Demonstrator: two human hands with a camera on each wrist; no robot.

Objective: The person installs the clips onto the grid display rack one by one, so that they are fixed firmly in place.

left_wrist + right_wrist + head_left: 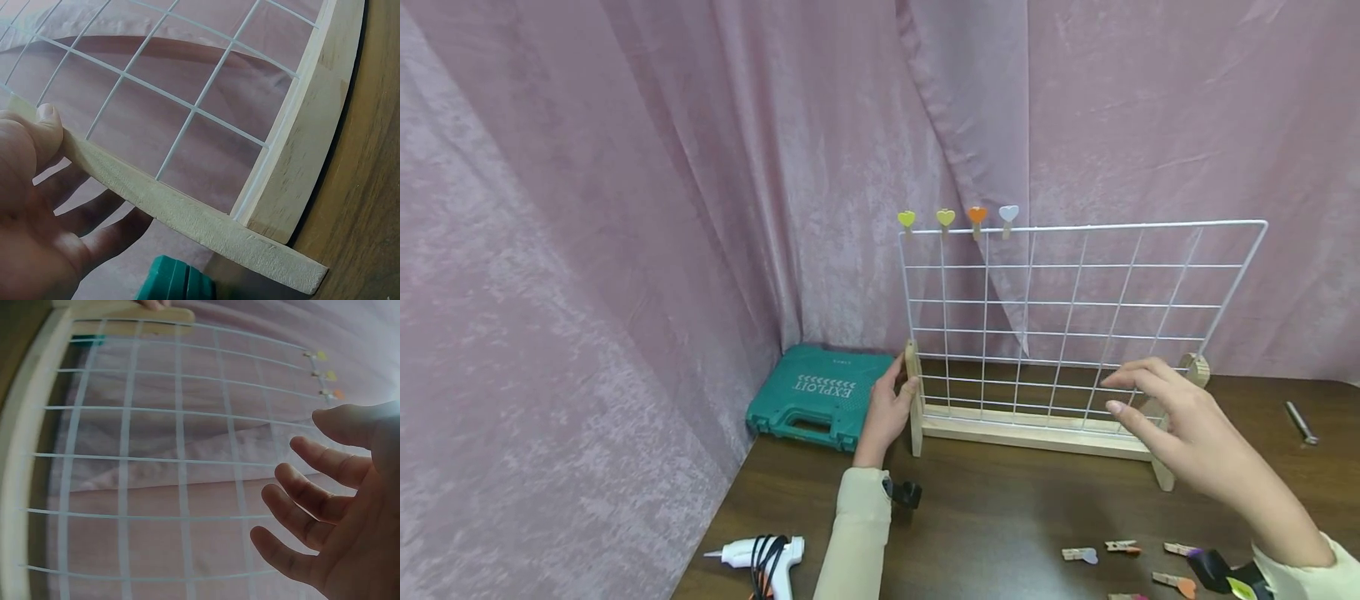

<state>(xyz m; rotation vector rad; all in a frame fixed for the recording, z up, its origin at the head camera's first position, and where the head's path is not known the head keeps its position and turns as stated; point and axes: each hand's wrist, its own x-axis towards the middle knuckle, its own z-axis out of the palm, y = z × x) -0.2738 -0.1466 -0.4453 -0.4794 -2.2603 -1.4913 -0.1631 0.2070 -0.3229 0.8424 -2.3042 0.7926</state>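
A white wire grid panel stands in a wooden base. Clipped along the left part of its top bar are several heart-topped mini clothespins, two yellow, one orange and one white. My left hand holds the base's left wooden upright, thumb on one side and fingers on the other. In front of the grid's right part, my right hand hovers with spread, slightly bent fingers. Nothing lies between them in the right wrist view.
Several loose heart clothespins lie at the table's front right. A green tool case sits behind the left hand. At front left is a white glue gun with a coiled black cord. A metal bolt lies far right.
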